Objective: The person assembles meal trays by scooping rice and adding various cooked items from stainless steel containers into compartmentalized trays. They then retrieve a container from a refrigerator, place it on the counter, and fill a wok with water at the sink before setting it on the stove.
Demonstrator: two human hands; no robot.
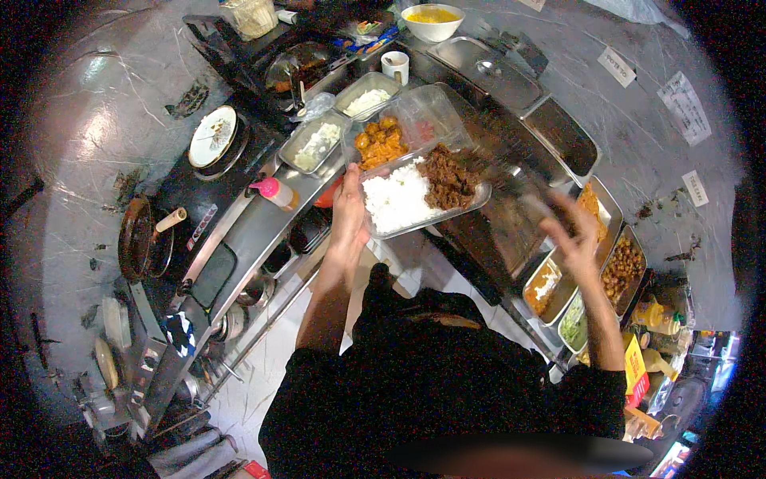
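My left hand holds a clear plastic meal tray by its near left edge, up over the counter. The tray carries white rice, a dark brown meat dish and orange pieces in a far compartment. My right hand is blurred to the right of the tray and grips a long utensil whose end reaches toward the brown dish.
Steel food pans with curries and chickpeas line the right. Pans of white food stand behind the tray. A pink squeeze bottle, a frying pan, a plate, a white cup and a bowl of yellow sauce are around.
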